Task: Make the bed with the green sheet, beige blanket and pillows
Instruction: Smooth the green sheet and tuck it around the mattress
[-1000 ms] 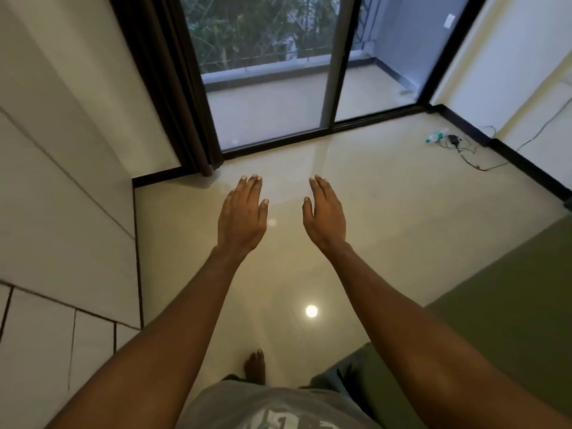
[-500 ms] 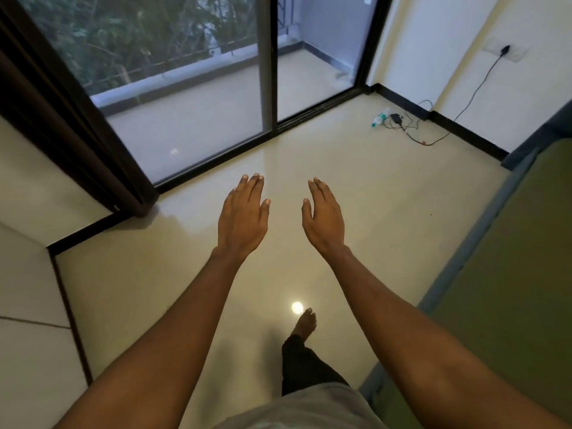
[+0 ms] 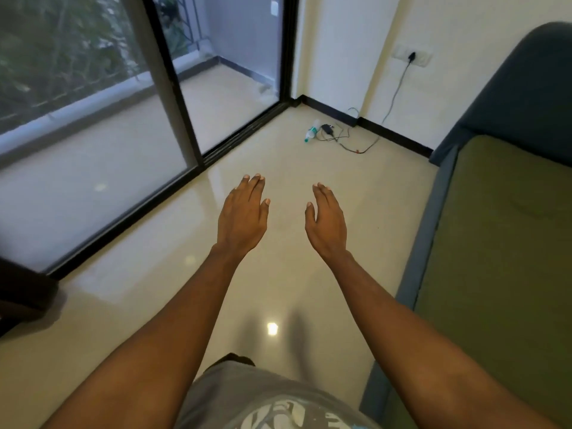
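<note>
The green sheet [image 3: 501, 258] lies flat over the mattress along the right edge of the view, on a blue-grey bed frame [image 3: 424, 230] with a padded headboard [image 3: 523, 97] at the upper right. My left hand [image 3: 243, 216] and my right hand [image 3: 326, 222] are stretched out flat over the bare floor, palms down, fingers straight, holding nothing. Both hands are left of the bed and touch nothing. No beige blanket or pillow is in view.
A sliding glass door [image 3: 133, 119] to a balcony fills the upper left. A plastic bottle [image 3: 311, 134], a charger and cables [image 3: 343, 139] lie on the glossy tiles by the far corner; one cable runs up to a wall socket [image 3: 413, 55].
The view has swung to the right: the door has slid left, and more of the bed and its headboard have come in. My hands keep the same flat, empty pose.
</note>
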